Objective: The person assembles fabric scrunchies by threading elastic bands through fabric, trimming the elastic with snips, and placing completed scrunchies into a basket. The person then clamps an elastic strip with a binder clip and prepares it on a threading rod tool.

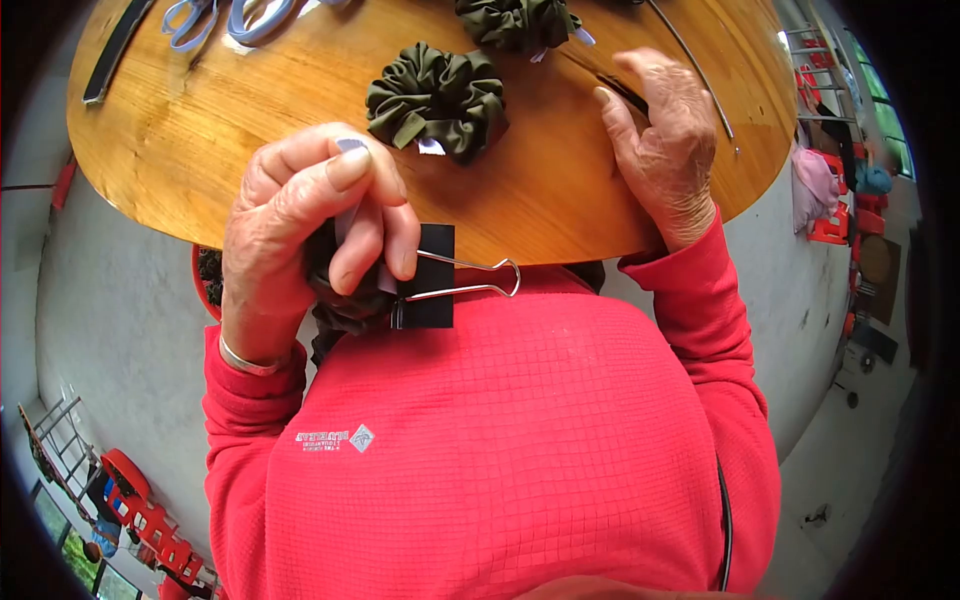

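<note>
My left hand (310, 210) is closed, with a narrow pale elastic band (350, 146) pinched between thumb and fingertip. Below it hangs dark gathered fabric (350, 300), partly hidden by the fingers. A black binder clip (430, 275) with wire handles sits against this fabric, just in front of my chest. Over the table's right side is my right hand (670, 140), thumb and index finger apart. A thin dark tool (606, 80) lies between them, its kind unclear. A dark green scrunchie (437, 100) with a white tag lies between my hands.
Another dark green scrunchie (515, 20) lies farther back on the round wooden table (240, 110). Scissors (190, 22) and a roll of pale band (262, 18) are at the back left, beside a black strip (118, 50). A thin metal rod (700, 75) lies right of my right hand.
</note>
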`<control>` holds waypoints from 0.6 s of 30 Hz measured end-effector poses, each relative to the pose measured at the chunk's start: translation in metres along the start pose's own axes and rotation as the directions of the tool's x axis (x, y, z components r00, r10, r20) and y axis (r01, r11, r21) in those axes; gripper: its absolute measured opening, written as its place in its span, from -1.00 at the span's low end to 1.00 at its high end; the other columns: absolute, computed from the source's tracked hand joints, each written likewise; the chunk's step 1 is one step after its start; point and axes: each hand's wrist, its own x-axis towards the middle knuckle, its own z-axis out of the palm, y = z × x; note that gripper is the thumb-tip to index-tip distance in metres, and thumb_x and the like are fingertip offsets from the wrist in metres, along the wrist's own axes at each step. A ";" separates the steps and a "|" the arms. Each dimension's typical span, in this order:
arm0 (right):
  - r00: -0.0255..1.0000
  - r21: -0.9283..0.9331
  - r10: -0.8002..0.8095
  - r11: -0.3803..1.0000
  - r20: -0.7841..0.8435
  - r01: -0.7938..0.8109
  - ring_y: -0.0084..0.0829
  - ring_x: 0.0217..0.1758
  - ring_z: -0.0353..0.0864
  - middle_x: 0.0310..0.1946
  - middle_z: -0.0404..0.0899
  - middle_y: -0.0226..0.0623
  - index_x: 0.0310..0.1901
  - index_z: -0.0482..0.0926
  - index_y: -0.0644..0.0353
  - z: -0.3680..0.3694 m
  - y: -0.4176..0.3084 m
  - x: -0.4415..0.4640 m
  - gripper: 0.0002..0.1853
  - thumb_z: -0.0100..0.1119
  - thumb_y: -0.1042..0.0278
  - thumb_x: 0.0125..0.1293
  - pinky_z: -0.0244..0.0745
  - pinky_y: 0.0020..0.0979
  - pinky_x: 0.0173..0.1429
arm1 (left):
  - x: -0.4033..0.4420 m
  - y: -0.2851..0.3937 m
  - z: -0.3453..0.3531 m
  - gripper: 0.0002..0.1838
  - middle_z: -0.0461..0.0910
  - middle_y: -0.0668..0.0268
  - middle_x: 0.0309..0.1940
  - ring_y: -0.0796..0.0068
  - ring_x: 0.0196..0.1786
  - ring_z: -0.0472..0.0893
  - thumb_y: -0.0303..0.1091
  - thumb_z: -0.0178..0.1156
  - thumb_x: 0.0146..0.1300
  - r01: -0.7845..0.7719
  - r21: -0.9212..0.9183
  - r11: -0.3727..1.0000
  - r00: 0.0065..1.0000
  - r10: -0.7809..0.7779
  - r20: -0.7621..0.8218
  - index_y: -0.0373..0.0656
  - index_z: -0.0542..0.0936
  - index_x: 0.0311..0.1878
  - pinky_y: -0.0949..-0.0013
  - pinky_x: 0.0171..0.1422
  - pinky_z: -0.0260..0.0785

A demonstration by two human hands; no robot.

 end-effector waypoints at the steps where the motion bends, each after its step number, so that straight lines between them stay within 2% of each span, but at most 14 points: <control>1: 0.994 -0.024 -0.079 0.997 -0.080 0.077 -0.21 -0.21 0.55 -0.27 0.58 -0.24 -0.19 0.55 0.19 -0.003 -0.003 0.003 -0.73 0.31 0.37 0.05 0.41 -0.30 -0.18 | 0.000 -0.001 0.001 -0.71 0.37 0.25 -0.79 0.44 -0.67 0.50 -0.34 -0.04 0.35 -0.021 0.007 1.000 1.000 0.021 0.010 -0.36 0.51 -0.39 0.52 -0.59 0.31; 2: 0.974 -0.056 -0.160 0.987 -0.159 0.153 -0.20 -0.16 0.55 -0.22 0.58 -0.24 -0.18 0.55 0.19 -0.006 -0.006 0.006 -0.71 0.32 0.38 0.03 0.42 -0.29 -0.14 | 0.000 -0.001 0.001 -0.71 0.37 0.26 -0.80 0.44 -0.66 0.50 -0.35 -0.05 0.36 -0.038 0.019 0.999 0.999 0.038 0.010 -0.36 0.51 -0.38 0.52 -0.58 0.31; 3: 0.978 0.080 -0.143 0.984 -0.150 0.156 -0.17 -0.10 0.54 -0.21 0.58 -0.21 -0.13 0.54 0.20 -0.015 -0.016 0.006 -0.66 0.34 0.41 0.01 0.42 -0.30 -0.07 | 0.001 -0.002 0.002 -0.71 0.37 0.26 -0.80 0.43 -0.65 0.51 -0.35 -0.06 0.36 -0.056 0.030 0.998 0.998 0.055 0.011 -0.36 0.51 -0.38 0.52 -0.58 0.31; 4: 0.993 0.318 -0.080 0.942 -0.090 0.105 -0.24 -0.13 0.56 -0.20 0.58 -0.18 -0.09 0.52 0.24 -0.022 -0.027 0.003 -0.65 0.32 0.33 0.09 0.43 -0.33 -0.07 | 0.000 -0.002 0.004 -0.71 0.36 0.27 -0.80 0.43 -0.65 0.51 -0.35 -0.06 0.37 -0.070 0.041 0.997 0.997 0.070 0.013 -0.36 0.52 -0.37 0.52 -0.57 0.31; 5: 0.996 0.551 0.021 0.832 0.090 -0.068 -0.28 -0.14 0.57 -0.21 0.57 -0.18 -0.09 0.51 0.27 -0.035 -0.044 0.001 -0.64 0.29 0.26 0.14 0.44 -0.35 -0.08 | 0.000 -0.004 0.006 -0.71 0.36 0.27 -0.80 0.42 -0.64 0.51 -0.35 -0.07 0.38 -0.089 0.034 0.995 0.996 0.088 0.017 -0.35 0.52 -0.36 0.51 -0.57 0.30; 6: 0.956 0.711 0.073 0.653 0.284 -0.261 -0.33 -0.15 0.58 -0.22 0.57 -0.18 -0.08 0.50 0.30 -0.044 -0.057 0.000 -0.62 0.26 0.19 0.19 0.45 -0.36 -0.09 | 0.000 -0.005 0.009 -0.71 0.36 0.27 -0.81 0.42 -0.64 0.51 -0.35 -0.07 0.38 -0.106 0.026 0.994 0.994 0.106 0.025 -0.35 0.52 -0.35 0.51 -0.56 0.30; 7: 0.916 0.750 0.048 0.557 0.399 -0.356 -0.37 -0.17 0.58 -0.23 0.57 -0.18 -0.08 0.49 0.33 -0.045 -0.062 -0.001 -0.58 0.23 0.12 0.21 0.45 -0.38 -0.10 | 0.000 -0.007 0.012 -0.71 0.36 0.28 -0.81 0.42 -0.63 0.51 -0.36 -0.08 0.39 -0.125 0.017 0.992 0.992 0.124 0.035 -0.35 0.52 -0.34 0.51 -0.56 0.30; 8: 0.864 0.768 0.008 0.455 0.503 -0.451 -0.42 -0.18 0.58 -0.25 0.57 -0.19 -0.08 0.48 0.36 -0.044 -0.066 -0.003 -0.54 0.20 0.05 0.24 0.46 -0.40 -0.12 | 0.001 -0.009 0.015 -0.71 0.36 0.28 -0.81 0.42 -0.63 0.51 -0.35 -0.08 0.39 -0.144 0.014 0.989 0.988 0.143 0.050 -0.34 0.53 -0.33 0.51 -0.56 0.30; 10: 0.789 0.771 -0.072 0.280 0.610 -0.571 -0.46 -0.20 0.55 -0.30 0.56 -0.19 -0.10 0.49 0.39 -0.043 -0.073 -0.008 -0.57 0.13 0.09 0.31 0.44 -0.44 -0.11 | 0.001 -0.013 0.023 -0.71 0.36 0.28 -0.81 0.42 -0.63 0.50 -0.35 -0.09 0.40 -0.182 0.008 0.983 0.981 0.181 0.072 -0.34 0.53 -0.32 0.51 -0.55 0.30; 14: 0.590 0.623 -0.246 0.077 0.769 -0.779 -0.55 -0.26 0.49 -0.37 0.54 -0.33 -0.13 0.53 0.38 -0.047 -0.080 -0.005 -0.58 0.10 0.08 0.32 0.43 -0.49 -0.14 | -0.006 -0.012 0.035 -0.73 0.41 0.23 -0.76 0.43 -0.65 0.49 -0.34 -0.05 0.39 -0.147 0.000 0.989 0.986 0.146 0.078 -0.34 0.53 -0.31 0.52 -0.53 0.29; 15: 0.544 0.570 -0.257 0.037 0.799 -0.820 -0.57 -0.27 0.48 -0.38 0.53 -0.35 -0.14 0.53 0.37 -0.048 -0.081 -0.005 -0.59 0.11 0.08 0.32 0.42 -0.51 -0.15 | -0.009 -0.009 0.032 -0.72 0.52 0.15 -0.61 0.43 -0.53 0.55 -0.31 -0.02 0.39 -0.086 0.012 0.996 0.992 0.085 0.096 -0.35 0.53 -0.29 0.48 -0.40 0.38; 16: 0.495 0.514 -0.273 -0.002 0.825 -0.858 -0.59 -0.29 0.47 -0.39 0.53 -0.37 -0.14 0.53 0.37 -0.049 -0.083 -0.005 -0.59 0.11 0.07 0.31 0.41 -0.52 -0.16 | -0.011 -0.008 0.036 -0.72 0.54 0.14 -0.54 0.42 -0.46 0.56 -0.31 -0.02 0.39 -0.103 0.043 0.994 0.994 0.101 0.049 -0.35 0.54 -0.27 0.47 -0.33 0.41; 17: 0.524 0.552 -0.229 0.080 0.820 -0.830 -0.64 -0.31 0.44 -0.41 0.52 -0.40 -0.17 0.54 0.34 -0.045 -0.083 -0.010 -0.60 0.15 0.07 0.29 0.38 -0.57 -0.20 | -0.014 -0.009 0.042 -0.72 0.56 0.12 -0.46 0.41 -0.39 0.58 -0.30 -0.01 0.39 -0.118 0.076 0.990 0.993 0.118 0.002 -0.35 0.55 -0.25 0.45 -0.26 0.43; 18: 0.576 0.594 -0.180 0.063 0.797 -0.802 -0.65 -0.31 0.44 -0.42 0.53 -0.41 -0.17 0.54 0.34 -0.043 -0.083 -0.015 -0.61 0.16 0.09 0.28 0.38 -0.57 -0.21 | -0.016 -0.008 0.045 -0.72 0.59 0.11 -0.39 0.41 -0.32 0.59 -0.29 -0.01 0.39 -0.131 0.108 0.985 0.989 0.137 -0.046 -0.36 0.55 -0.23 0.44 -0.18 0.46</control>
